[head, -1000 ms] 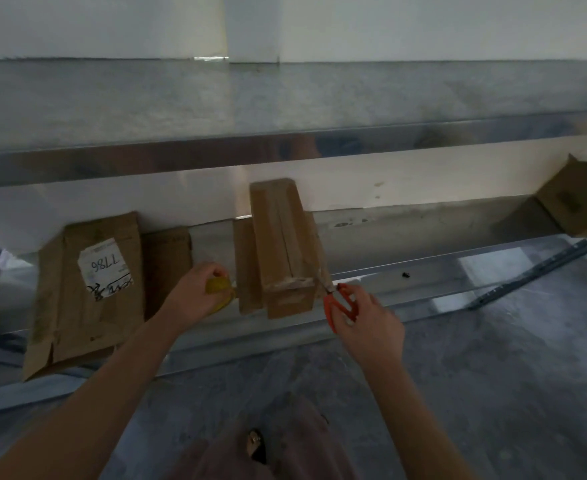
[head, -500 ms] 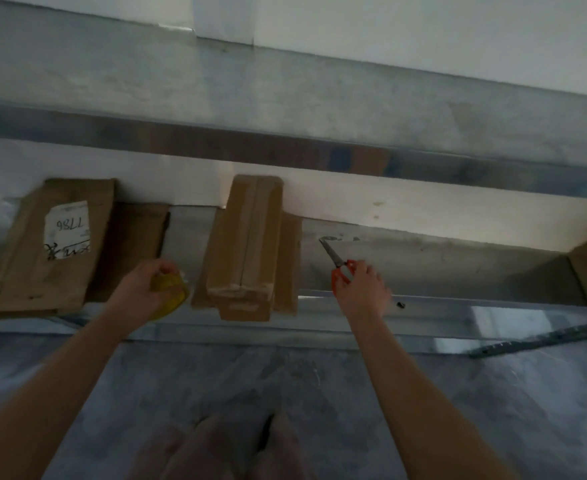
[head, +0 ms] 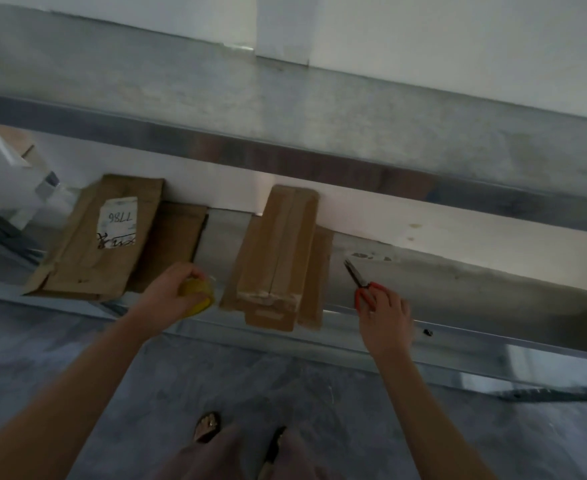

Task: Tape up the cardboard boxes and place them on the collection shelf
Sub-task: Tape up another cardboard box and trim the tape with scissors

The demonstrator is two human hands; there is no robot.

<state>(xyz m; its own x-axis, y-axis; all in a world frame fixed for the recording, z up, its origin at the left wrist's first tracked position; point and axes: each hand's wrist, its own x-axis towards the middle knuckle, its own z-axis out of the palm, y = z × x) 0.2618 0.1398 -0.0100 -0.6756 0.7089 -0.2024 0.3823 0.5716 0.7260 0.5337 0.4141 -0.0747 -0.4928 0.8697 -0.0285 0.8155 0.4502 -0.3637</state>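
The taped box (head: 278, 258) sat on the lower shelf (head: 458, 285), a labelled box (head: 98, 237) at its nine o'clock, while the left hand (head: 169, 294) gripped a yellow tape roll (head: 198, 295) at eight and the right hand (head: 385, 318) clasped red scissors (head: 363, 284) at four

One view on my feed: head-worn wide-angle, facing forward and down from standing height. Frame is rolled, upper shelf (head: 320, 109) and lower shelf (head: 458, 292) slope down to right. Lower shelf close, at arm's reach. Taped box (head: 278, 251) sits mid-frame. Left hand (head: 167, 299) gripping tape roll (head: 196, 296) and right hand (head: 385, 317) gripping scissors (head: 361, 285) flank it. Floor (head: 354, 410) and feet (head: 209, 426) at bottom edge.
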